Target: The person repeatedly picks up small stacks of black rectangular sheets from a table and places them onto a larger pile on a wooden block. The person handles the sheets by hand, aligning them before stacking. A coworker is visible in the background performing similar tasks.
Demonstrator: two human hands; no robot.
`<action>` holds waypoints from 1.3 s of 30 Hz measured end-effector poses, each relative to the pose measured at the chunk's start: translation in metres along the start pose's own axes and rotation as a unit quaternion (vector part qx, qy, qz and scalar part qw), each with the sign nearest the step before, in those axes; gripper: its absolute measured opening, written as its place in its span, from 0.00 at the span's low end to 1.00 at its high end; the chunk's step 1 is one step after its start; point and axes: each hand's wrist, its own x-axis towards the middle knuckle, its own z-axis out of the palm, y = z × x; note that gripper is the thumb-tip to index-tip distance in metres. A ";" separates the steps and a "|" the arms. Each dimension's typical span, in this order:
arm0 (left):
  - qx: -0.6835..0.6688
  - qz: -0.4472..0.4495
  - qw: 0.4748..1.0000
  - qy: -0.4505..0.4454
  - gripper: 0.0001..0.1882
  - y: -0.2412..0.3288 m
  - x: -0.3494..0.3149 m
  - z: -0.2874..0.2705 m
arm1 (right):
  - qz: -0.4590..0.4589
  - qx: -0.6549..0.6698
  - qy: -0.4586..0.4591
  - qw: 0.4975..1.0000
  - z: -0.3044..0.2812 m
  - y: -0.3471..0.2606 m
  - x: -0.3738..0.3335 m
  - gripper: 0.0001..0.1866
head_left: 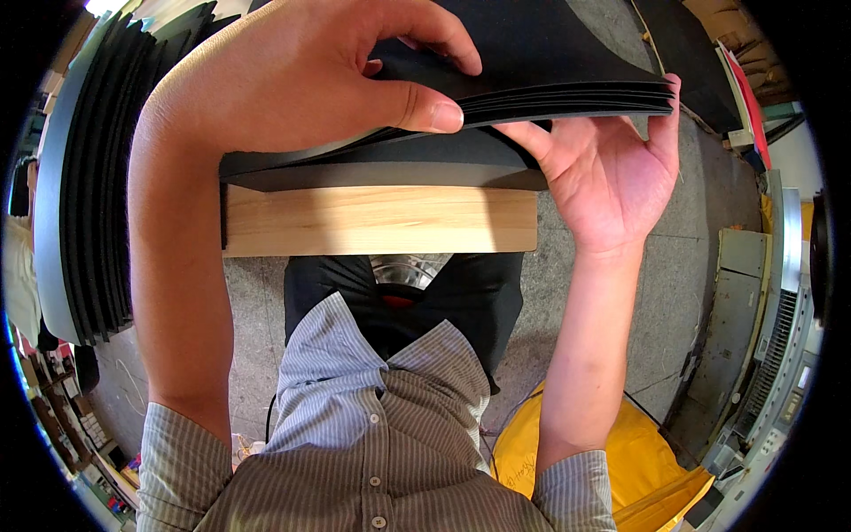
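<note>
On my head view, my left hand (412, 75) comes over the near side of a pack of black sheets (567, 103), grasping it lightly: I have the thumb across the near edge and the bent fingers over the top face. My right hand (620, 173) is palm-up under the pack's right end, one fingertip showing beside the corner. Its other fingers are mostly hidden beneath the sheets, so I cannot tell whether it is clenched on them or just bearing them.

The near edge of the pack runs left to right, from below my left wrist across to my right fingertips. Its right end is raised and points to my right, the layers splayed there and drawn together at my left thumb. Which way the full long axis runs I cannot tell, since the far side is cut off.

Below both hands, a dark slab with a grey near edge (390, 176) lies on the pale wooden surface (381, 222). Left of my left forearm stand more black sheets in a thick row (102, 186). Nearer my body than the right hand, beside that forearm, lies a yellow bag (643, 452); its contents are hidden.
</note>
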 end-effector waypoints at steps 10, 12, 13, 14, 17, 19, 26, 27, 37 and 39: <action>0.049 0.134 0.978 0.153 0.25 0.020 0.006 0.012 | 0.013 -0.001 0.014 1.000 -0.010 -0.005 -0.001 0.33; 0.096 0.167 0.966 0.174 0.23 0.015 0.005 0.010 | 0.022 0.019 -0.007 1.000 -0.011 -0.006 0.000 0.33; 0.119 0.182 0.958 0.186 0.23 0.014 0.004 0.009 | 0.031 0.047 -0.038 0.998 -0.008 -0.002 0.003 0.33; 0.224 0.202 0.943 0.143 0.21 0.010 0.002 0.003 | 0.036 0.050 -0.046 0.997 -0.006 -0.002 0.004 0.33; 0.290 0.176 0.939 0.063 0.21 0.015 0.003 0.007 | 0.034 0.004 -0.018 0.999 -0.006 -0.004 0.002 0.34; 0.242 0.070 0.967 0.048 0.21 0.032 -0.004 0.010 | 0.038 0.033 -0.038 0.998 -0.009 -0.005 0.003 0.35; 0.144 -0.018 0.989 0.030 0.27 0.052 0.000 0.001 | 0.019 0.011 -0.017 1.000 -0.007 -0.002 0.003 0.39; 0.132 -0.016 0.990 0.038 0.27 0.049 -0.001 0.000 | 0.020 0.007 -0.014 1.000 -0.006 -0.001 0.004 0.39; 0.118 -0.025 0.992 0.045 0.28 0.046 0.002 0.000 | 0.031 0.024 -0.045 0.998 -0.011 -0.005 0.003 0.36; 0.105 -0.015 0.993 0.041 0.28 0.041 0.001 0.000 | 0.033 0.027 -0.047 0.998 -0.013 -0.003 0.004 0.35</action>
